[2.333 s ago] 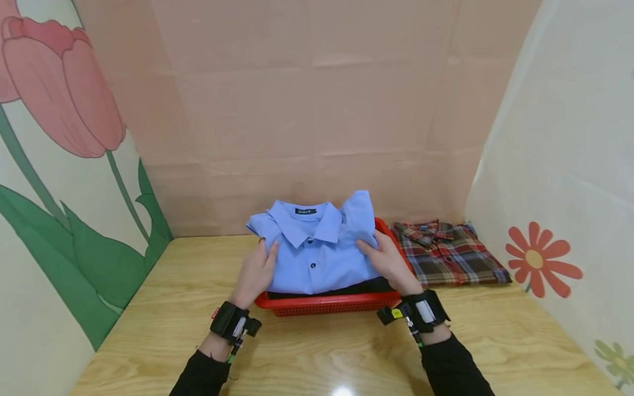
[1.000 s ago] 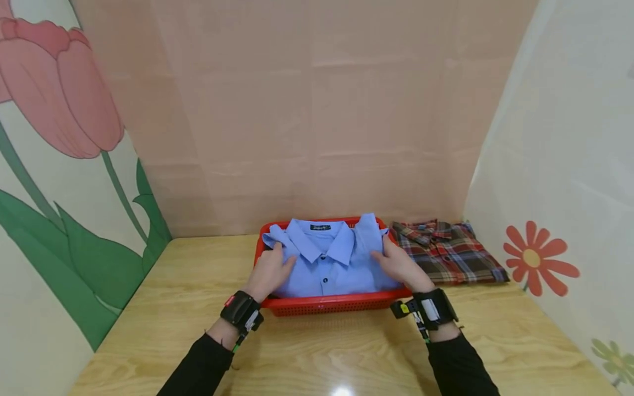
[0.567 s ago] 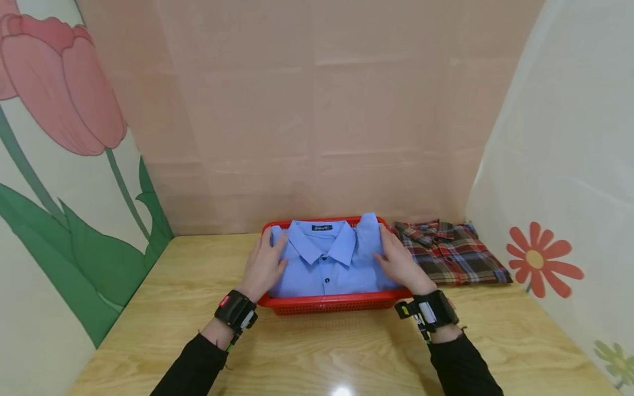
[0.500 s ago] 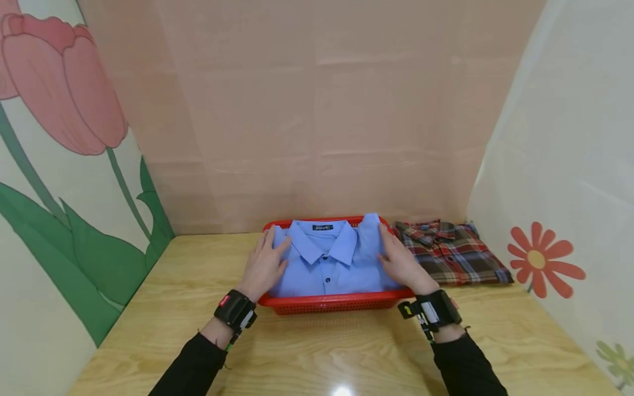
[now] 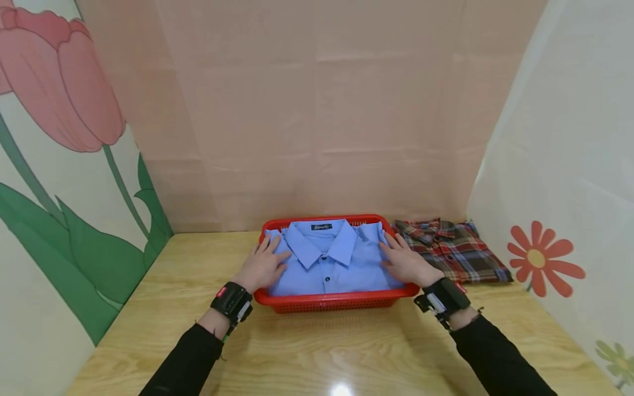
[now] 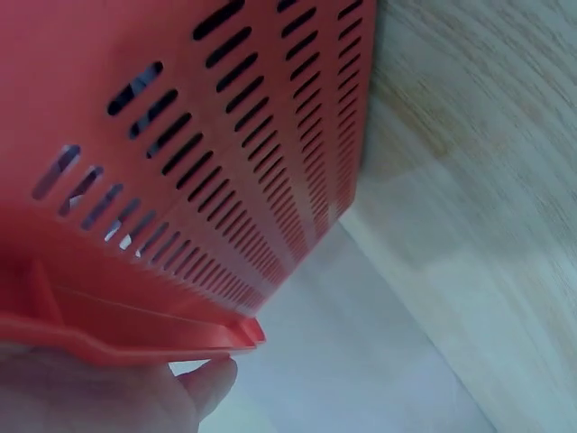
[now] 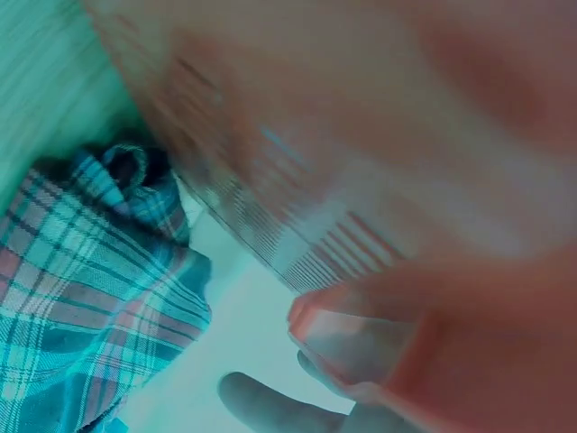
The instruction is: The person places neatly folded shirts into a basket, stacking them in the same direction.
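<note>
Below mid-frame I see the left hand [image 5: 261,268] and right hand [image 5: 407,263], fingers [image 5: 273,245] spread and empty, on the shirt [image 5: 309,275], apparently to flatten it inside the basket [image 5: 337,301].

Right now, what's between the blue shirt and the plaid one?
The red basket's right side wall and rim, seen in the head view. The right hand is there too, across that rim.

You can see smooth, matt cloth in the blue shirt [image 5: 340,275] and smooth, lightly shiny plastic in the red basket [image 5: 337,300]. The plaid shirt [image 5: 458,256] is matt woven cloth, your tabletop [image 5: 297,352] glossy wood grain, the brown backdrop [image 5: 317,110] creased and paper-like.
</note>
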`<act>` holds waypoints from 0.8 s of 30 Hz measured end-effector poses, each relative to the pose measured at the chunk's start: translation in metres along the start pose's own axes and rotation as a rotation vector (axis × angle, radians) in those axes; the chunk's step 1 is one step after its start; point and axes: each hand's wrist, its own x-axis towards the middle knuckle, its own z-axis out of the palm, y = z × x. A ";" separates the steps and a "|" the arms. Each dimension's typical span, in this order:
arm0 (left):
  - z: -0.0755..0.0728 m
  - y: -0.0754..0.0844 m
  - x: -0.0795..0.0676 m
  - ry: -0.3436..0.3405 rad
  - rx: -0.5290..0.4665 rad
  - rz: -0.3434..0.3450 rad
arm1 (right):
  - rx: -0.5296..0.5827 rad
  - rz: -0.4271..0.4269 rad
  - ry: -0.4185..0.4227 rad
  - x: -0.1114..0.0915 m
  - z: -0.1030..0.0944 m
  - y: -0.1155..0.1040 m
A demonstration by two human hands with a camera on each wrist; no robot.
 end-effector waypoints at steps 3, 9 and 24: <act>-0.005 0.001 0.000 -0.037 -0.017 -0.014 | -0.040 0.005 -0.032 0.003 0.000 0.002; -0.005 0.001 0.003 -0.078 0.003 -0.038 | -0.084 0.035 -0.082 0.010 0.001 0.005; -0.005 0.005 0.003 -0.095 0.063 -0.057 | -0.118 0.081 -0.112 0.013 0.005 0.005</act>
